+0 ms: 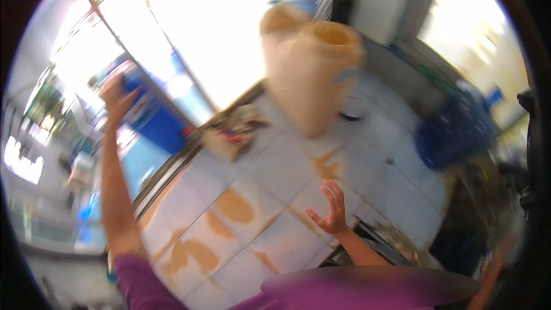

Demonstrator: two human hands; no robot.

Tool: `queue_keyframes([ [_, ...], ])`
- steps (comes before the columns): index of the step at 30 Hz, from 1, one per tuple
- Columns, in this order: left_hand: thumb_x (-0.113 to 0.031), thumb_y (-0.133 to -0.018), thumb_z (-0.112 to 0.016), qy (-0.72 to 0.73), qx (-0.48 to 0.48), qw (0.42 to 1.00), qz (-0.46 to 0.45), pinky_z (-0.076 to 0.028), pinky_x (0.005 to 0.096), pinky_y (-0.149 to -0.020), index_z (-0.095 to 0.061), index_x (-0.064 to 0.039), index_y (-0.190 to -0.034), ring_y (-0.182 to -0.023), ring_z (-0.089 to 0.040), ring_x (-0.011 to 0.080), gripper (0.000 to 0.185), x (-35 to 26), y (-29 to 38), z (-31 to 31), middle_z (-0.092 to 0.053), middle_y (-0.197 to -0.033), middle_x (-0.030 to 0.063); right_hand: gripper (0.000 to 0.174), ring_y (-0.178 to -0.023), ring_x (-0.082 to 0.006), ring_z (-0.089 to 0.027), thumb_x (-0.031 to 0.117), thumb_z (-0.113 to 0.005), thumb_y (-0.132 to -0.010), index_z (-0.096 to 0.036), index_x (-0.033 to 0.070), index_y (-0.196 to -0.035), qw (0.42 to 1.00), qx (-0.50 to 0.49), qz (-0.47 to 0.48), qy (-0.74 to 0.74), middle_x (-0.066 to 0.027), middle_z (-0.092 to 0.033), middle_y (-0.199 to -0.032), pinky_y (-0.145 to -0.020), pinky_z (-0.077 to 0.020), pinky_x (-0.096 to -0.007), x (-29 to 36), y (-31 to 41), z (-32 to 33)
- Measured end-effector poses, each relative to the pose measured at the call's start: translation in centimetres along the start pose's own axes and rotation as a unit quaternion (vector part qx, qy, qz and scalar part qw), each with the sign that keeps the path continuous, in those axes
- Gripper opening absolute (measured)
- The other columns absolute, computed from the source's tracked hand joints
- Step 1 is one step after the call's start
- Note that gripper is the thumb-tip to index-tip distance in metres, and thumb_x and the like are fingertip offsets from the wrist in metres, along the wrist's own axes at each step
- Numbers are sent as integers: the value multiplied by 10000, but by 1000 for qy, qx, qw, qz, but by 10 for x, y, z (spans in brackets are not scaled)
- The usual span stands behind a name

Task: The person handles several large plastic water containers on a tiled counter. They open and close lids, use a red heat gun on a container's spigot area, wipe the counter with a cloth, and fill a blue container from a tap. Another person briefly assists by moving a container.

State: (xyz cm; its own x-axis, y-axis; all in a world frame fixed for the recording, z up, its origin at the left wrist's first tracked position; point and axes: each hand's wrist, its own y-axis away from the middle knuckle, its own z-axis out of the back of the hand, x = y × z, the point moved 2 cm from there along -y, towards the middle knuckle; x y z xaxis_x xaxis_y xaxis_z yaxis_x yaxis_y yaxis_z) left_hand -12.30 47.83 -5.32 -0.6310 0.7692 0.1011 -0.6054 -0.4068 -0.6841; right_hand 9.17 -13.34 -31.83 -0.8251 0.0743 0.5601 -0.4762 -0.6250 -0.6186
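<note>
My left arm stretches out to the upper left, and my left hand [116,94] has its thumb apart from the fingers. Right beside it, or behind it, is a blue container [157,122]; blur hides whether the two touch. Lower in the view, my right hand [333,213] hovers over a white tiled surface [275,181], fingers apart and nothing in them. Brown wet patches [234,206] mark the tiles. Beyond my right hand stand two large cream-coloured containers [312,82], the nearer with a round open mouth.
A crumpled cloth [234,135] lies by the tiles' far left edge, along a metal track [161,185]. At the right, a clear blue water jug [456,131] lies on its side. A blurred limb [490,275] shows at the lower right; whose it is cannot be told.
</note>
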Motion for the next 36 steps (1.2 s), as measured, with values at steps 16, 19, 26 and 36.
queue_keyframes([
  [16,-543,-874,-538,61,265,945,182,-327,471,-1187,-514,-102,-1508,-1425,-443,404,773,99,-82,-38,-468,-1546,249,477,-1257,-363,-536,299,-766,-882,-599,100,-1282,753,-352,19,556,-168,-608,-1307,-1065,-409,-512,-172,-252,480],
  [19,-441,-903,-551,75,289,923,242,-323,439,-1201,-459,-91,-1548,-1463,-415,366,740,89,-75,-29,-454,-1581,213,730,-1411,-375,-450,633,-700,-878,-561,155,-1412,723,-282,-157,611,-189,-528,-1464,-1108,-402,-533,-230,-277,535],
  [26,-505,-827,-632,89,289,913,275,-364,403,-1176,-484,-105,-1542,-1418,-485,357,832,56,-62,9,-516,-1532,221,404,-1025,-430,-677,512,-590,-993,-645,156,-1176,759,-192,-223,581,-201,-699,-1080,-871,-527,-529,-277,-279,556],
  [36,-688,-966,-520,-45,-126,974,182,-326,547,-1195,-470,-152,-1549,-1458,-401,455,793,-17,-4,59,-444,-1540,301,219,-992,-324,-700,245,-673,-982,-683,56,-1090,941,-81,12,328,-139,-713,-1040,-886,-530,-388,-85,-293,394],
])
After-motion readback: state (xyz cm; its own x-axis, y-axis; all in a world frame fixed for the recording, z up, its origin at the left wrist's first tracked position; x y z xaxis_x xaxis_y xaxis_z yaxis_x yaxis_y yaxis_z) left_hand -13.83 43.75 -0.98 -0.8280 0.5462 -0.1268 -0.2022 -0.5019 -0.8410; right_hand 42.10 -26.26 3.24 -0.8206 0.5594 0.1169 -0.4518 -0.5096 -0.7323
